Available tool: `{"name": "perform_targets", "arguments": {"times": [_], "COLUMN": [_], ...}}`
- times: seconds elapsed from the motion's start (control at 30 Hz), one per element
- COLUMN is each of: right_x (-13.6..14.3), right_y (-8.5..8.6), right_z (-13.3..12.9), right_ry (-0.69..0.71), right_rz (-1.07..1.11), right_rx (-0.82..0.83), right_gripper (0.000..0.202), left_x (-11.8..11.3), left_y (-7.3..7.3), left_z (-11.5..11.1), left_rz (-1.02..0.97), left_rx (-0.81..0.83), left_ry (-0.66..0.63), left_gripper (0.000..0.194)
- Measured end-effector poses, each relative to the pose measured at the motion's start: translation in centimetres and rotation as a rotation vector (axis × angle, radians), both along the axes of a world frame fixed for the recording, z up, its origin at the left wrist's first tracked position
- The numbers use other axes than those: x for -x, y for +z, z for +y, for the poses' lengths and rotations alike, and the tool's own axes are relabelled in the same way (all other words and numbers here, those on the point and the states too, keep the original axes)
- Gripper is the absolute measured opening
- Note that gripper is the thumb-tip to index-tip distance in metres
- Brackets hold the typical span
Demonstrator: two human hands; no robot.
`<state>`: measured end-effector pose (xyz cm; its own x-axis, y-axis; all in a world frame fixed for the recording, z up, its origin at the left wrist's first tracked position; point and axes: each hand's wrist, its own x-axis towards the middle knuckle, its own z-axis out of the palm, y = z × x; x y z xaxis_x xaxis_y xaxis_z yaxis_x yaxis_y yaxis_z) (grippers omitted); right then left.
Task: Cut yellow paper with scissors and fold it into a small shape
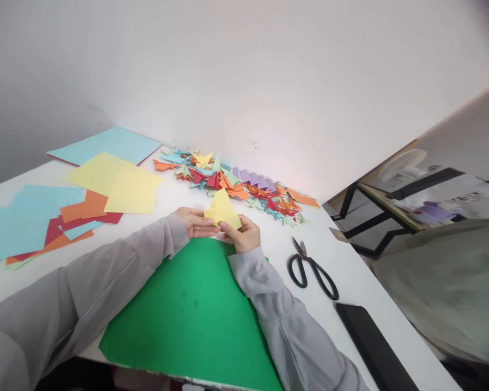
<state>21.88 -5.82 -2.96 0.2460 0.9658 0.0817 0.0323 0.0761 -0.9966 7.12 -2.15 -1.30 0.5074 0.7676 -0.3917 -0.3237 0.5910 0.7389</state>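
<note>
A piece of folded yellow paper (222, 207) is held up between my two hands, its pointed end facing away from me. My left hand (196, 221) grips its left edge, thumb on top and fingers beneath. On the lower right edge, my right hand (244, 233) pinches the paper with the thumb pressed on it. Both hands are just above the far end of a green sheet (187, 309) that lies on the white table. Beyond them stretches a long pile of small folded paper shapes (212, 176) in several colours.
Black-handled scissors (309, 266) lie right of my right arm, with a long black object (375, 347) nearer me. At left are yellow sheets (118, 182), blue sheets (28, 217) and orange and red scraps (85, 207). A wall (244, 81) stands behind the table.
</note>
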Motion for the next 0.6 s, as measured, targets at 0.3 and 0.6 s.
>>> {"name": "perform_targets", "arguments": {"times": [0.3, 0.6], "right_x": [-0.23, -0.1], "right_y": [-0.37, -0.34], "right_z": [0.19, 0.14], "right_ry": [0.011, 0.053], "right_rz": [0.026, 0.041], "right_rx": [-0.029, -0.026], "right_gripper": [0.034, 0.037], "left_x": [-0.03, 0.2], "left_y": [-0.09, -0.39], "left_z": [0.19, 0.42], "left_rz": [0.006, -0.009], "left_rx": [0.007, 0.001], "left_ry": [-0.099, -0.134], "left_gripper": [0.006, 0.006]}}
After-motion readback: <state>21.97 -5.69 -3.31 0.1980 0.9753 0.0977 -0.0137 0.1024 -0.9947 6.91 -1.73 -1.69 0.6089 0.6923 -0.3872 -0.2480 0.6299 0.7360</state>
